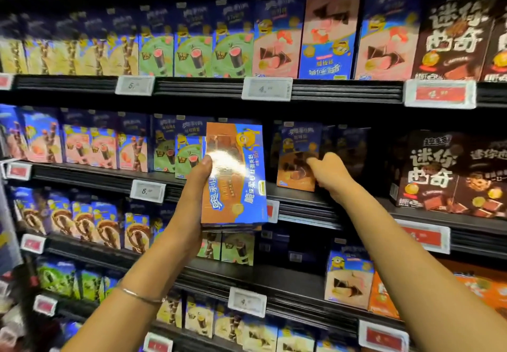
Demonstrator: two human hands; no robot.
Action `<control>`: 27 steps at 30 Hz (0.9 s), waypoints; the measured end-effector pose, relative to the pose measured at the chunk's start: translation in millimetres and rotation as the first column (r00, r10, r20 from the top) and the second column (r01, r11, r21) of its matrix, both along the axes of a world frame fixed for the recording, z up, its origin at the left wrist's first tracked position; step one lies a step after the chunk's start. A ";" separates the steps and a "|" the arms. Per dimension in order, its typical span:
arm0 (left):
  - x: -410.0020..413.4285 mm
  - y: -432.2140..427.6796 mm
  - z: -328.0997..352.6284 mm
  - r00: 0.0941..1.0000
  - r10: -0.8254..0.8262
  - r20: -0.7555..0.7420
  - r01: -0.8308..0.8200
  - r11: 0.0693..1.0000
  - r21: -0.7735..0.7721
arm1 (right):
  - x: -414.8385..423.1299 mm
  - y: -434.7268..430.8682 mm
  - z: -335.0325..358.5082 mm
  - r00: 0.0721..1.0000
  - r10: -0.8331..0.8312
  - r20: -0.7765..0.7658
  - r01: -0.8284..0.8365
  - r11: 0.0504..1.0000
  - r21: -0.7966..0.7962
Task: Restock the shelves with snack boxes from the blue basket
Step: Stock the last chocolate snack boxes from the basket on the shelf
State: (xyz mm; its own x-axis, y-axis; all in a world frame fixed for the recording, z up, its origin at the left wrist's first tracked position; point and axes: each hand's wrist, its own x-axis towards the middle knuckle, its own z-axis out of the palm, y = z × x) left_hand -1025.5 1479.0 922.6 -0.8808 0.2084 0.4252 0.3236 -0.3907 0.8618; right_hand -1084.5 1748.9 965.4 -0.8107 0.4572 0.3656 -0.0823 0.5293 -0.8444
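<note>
My left hand (196, 187) grips a small stack of blue-and-orange snack boxes (234, 173), held upright in front of the second shelf (301, 202). My right hand (330, 172) reaches into that shelf and holds the edge of a matching orange-and-blue box (297, 157) standing there. A dark gap lies behind and to the right of that box. The blue basket is out of view.
Rows of snack boxes fill the shelves: green and pink ones (192, 47) above, dark brown boxes (450, 173) at the right, more below. Price tags (148, 191) hang along the shelf edges. A silver bangle sits on my left wrist.
</note>
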 end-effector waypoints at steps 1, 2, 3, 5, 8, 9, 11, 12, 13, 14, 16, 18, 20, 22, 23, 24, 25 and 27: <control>0.6 0.7 0.4 1.000 -0.004 -0.006 0.004 1.000 0.004 | -6.4 -0.4 -1.4 0.998 -0.039 0.043 0.035 0.996 0.085; 0.3 1.7 0.6 1.000 -0.011 -0.013 0.011 1.000 0.007 | -13.8 -0.1 -1.3 0.993 -0.081 0.084 0.067 0.985 0.161; 0.1 2.7 1.1 1.000 -0.017 -0.019 0.017 1.000 0.009 | -19.9 0.0 -0.9 0.986 -0.112 0.122 0.081 0.969 0.232; 0.1 4.8 2.0 0.999 -0.026 -0.030 0.026 1.000 0.011 | -30.5 -2.5 2.2 0.965 -0.144 0.218 0.059 0.933 0.356; -1.8 7.3 -0.4 0.999 -0.036 -0.038 0.036 0.999 0.011 | -43.5 -9.2 8.4 0.945 -0.154 0.289 0.032 0.921 0.389; -2.5 8.0 -1.9 0.998 -0.041 -0.039 0.041 0.999 0.011 | -47.3 -12.4 10.7 0.948 -0.167 0.271 0.043 0.911 0.410; -3.4 8.4 -5.2 0.998 -0.056 -0.041 0.056 0.998 0.007 | -56.2 -16.4 14.1 0.957 -0.207 0.203 0.109 0.905 0.411; -3.5 8.1 -6.3 0.997 -0.063 -0.038 0.064 0.998 0.008 | -61.7 -17.0 15.1 0.960 -0.232 0.159 0.155 0.907 0.392; -3.5 7.4 -7.1 0.997 -0.070 -0.032 0.071 0.997 0.012 | -66.1 -17.2 15.0 0.959 -0.253 0.125 0.190 0.908 0.374; -3.7 6.6 -7.8 0.997 -0.077 -0.026 0.078 0.997 0.017 | -70.3 -17.0 15.1 0.957 -0.269 0.111 0.214 0.909 0.358; -4.1 4.4 -8.4 0.997 -0.077 -0.021 0.077 0.997 0.025 | -77.0 -16.6 14.1 0.951 -0.293 0.101 0.246 0.911 0.330; -4.7 2.8 -8.1 0.998 -0.067 -0.022 0.068 0.997 0.029 | -82.4 -16.7 13.7 0.948 -0.306 0.083 0.274 0.922 0.275; -6.1 2.0 -8.7 0.998 -0.057 -0.022 0.057 0.998 0.033 | -85.7 -17.7 14.3 0.945 -0.320 0.066 0.294 0.922 0.252; -6.3 2.9 -7.7 0.998 -0.056 -0.026 0.057 0.998 0.033 | -86.3 -18.4 14.3 0.945 -0.321 0.068 0.292 0.918 0.269; -5.7 4.1 -6.5 0.998 -0.058 -0.024 0.058 0.998 0.028 | -85.4 -18.3 13.5 0.945 -0.317 0.075 0.285 0.916 0.281; -5.3 5.5 -4.6 0.998 -0.060 -0.026 0.061 0.998 0.023 | -85.4 -17.8 12.5 0.947 -0.311 0.077 0.278 0.916 0.288; -5.3 6.6 -3.1 0.998 -0.061 -0.033 0.061 0.998 0.017 | -84.0 -18.4 12.2 0.951 -0.300 0.080 0.265 0.918 0.295; -5.1 9.0 -1.6 0.998 -0.054 -0.041 0.054 0.999 0.005 | -81.1 -18.4 11.7 0.956 -0.275 0.104 0.225 0.911 0.346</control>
